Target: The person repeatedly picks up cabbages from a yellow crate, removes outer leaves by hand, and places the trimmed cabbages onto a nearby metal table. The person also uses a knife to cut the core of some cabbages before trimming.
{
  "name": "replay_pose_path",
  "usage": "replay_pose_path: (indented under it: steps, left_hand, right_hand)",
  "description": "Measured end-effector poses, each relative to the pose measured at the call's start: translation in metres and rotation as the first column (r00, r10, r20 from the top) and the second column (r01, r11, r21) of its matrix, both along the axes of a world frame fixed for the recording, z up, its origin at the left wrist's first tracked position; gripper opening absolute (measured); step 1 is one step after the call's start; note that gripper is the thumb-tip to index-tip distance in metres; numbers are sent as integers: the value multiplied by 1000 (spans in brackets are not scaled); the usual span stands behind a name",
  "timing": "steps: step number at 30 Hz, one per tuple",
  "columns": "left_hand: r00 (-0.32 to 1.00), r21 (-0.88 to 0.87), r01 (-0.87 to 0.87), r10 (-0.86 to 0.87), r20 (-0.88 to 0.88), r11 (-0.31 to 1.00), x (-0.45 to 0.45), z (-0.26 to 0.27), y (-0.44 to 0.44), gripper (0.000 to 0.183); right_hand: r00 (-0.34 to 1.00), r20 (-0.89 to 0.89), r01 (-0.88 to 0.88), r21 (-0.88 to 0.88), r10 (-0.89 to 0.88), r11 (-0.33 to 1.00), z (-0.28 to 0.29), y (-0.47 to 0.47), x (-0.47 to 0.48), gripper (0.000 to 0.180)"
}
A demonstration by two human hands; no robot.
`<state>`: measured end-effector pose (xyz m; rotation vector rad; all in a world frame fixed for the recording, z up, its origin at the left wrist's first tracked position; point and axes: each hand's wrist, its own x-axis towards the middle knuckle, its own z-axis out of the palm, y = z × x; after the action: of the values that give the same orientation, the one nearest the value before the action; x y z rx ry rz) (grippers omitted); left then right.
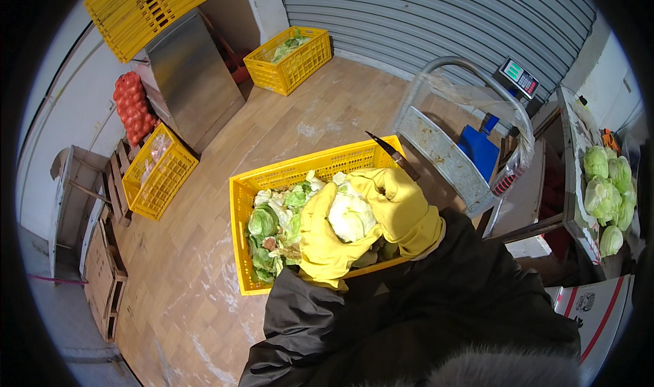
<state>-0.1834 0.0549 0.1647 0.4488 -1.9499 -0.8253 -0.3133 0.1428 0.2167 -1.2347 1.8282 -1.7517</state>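
Note:
Both my hands wear yellow gloves, and a pale, trimmed lettuce head (351, 216) sits between them above a yellow plastic crate (327, 161). My left hand (322, 233) cups its left side and underside, with the thumb up along the near face. Against its upper right side press the curled fingers of my right hand (396, 200). A knife (392, 154) with a dark blade and brown handle lies along the far edge of the right glove, blade toward the upper left; whether that hand grips it is hidden. Loose green and browned lettuce leaves (276, 233) fill the crate.
A metal platform trolley or scale frame (434, 152) with a blue dustpan (477, 147) stands to the right, below a lit scale display (518, 77). Lettuce heads (605, 198) lie on a stand farther right. Other yellow crates (291, 62) and a red mesh sack (134, 108) stand beyond.

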Motion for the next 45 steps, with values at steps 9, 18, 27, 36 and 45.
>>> replay_pose_path:
  steps: [9, 18, 27, 36, 45]
  left_hand:
    - [999, -191, -42, 48, 25, 981, 1, 11, 0, 91]
    - [996, -232, -77, 88, 34, 970, -3, 9, 4, 84]
    - [992, -325, -87, 111, 56, 942, 0, 13, 2, 91]
    - [999, -206, -32, 34, 6, 978, 5, 11, -1, 98]
    - [928, 462, 286, -123, -352, 839, 11, 12, 11, 105]
  right_hand:
    - [995, 64, -76, -8, 77, 997, -5, -8, -3, 20]
    - [996, -88, -34, -43, 30, 998, -18, -2, -12, 18]
    - [863, 503, 94, -86, -38, 992, -28, -13, -12, 34]
    - [934, 353, -18, -82, 46, 996, 12, -7, -16, 39]
    - [917, -373, -111, 101, 141, 989, 18, 8, -31, 41]
